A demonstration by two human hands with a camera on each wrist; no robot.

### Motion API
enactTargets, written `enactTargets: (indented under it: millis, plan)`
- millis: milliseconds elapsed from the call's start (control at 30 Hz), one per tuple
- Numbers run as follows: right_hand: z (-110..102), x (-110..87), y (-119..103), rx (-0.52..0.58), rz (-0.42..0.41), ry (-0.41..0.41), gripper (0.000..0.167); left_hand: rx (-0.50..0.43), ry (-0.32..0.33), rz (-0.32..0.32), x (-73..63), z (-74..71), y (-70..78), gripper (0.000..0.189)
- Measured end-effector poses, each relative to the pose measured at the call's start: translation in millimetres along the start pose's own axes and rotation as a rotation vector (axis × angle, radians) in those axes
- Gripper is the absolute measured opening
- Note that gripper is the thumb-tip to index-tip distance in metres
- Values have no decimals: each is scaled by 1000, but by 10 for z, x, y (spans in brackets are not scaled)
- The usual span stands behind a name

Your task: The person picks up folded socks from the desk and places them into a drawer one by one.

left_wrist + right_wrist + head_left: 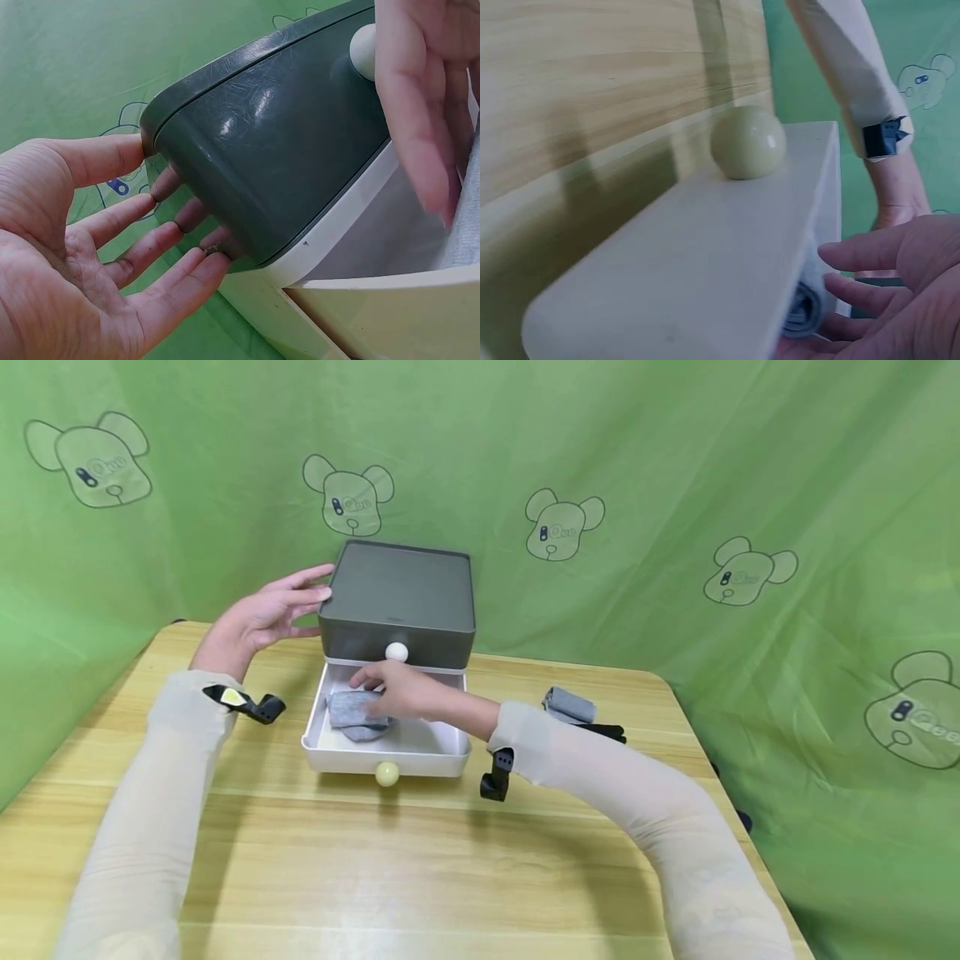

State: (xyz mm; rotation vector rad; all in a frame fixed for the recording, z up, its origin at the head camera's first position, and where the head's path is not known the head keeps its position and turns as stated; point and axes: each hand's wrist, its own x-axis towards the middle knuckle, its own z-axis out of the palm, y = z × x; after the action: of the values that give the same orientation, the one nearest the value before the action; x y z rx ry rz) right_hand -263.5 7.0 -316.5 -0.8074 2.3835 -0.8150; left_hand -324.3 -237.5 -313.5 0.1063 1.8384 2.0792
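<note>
A rolled grey sock (349,708) lies in the left part of the pulled-out white lower drawer (431,766). My right hand (408,689) reaches into that drawer, its loosely extended fingers right at the sock's side. In the right wrist view, the end of the grey roll (804,307) shows beside the fingertips, partly behind the drawer front. With fingers spread, my left hand (273,610) touches the left side of the dark grey drawer box (401,587). Its fingertips (214,259) rest against the glossy side wall in the left wrist view.
The closed upper drawer has a white round knob (397,652); the lower one has a pale yellow knob (387,774). Right of the box, a folded grey cloth item (570,703) and a black one (606,732) lie on the wooden table (360,877). A green curtain (465,435) hangs behind.
</note>
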Motion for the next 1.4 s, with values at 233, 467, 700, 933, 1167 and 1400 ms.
enactTargets:
  millis: [233,467,700,933,1167,1400]
  plan:
    - [-162,-136,-19,-22,18,-56,42,-6,19,-1,-1,-3,-4,71]
    - [-460,-404,103,41,-31,-26,38,4,11,-7,-3,9,8,71]
    - [-888,-741,434,149,55,63,34,-2,20,-9,-1,22,16,71]
    - [-1259,-1010,1009,190,175,177,39,0,12,-14,-19,10,17,72]
    - [-1521,-1147,1603,168,334,258,44,-1,12,-17,-41,11,23,74]
    - [-1584,-1218,2112,154,342,293,47,1,11,-17,-42,27,26,73]
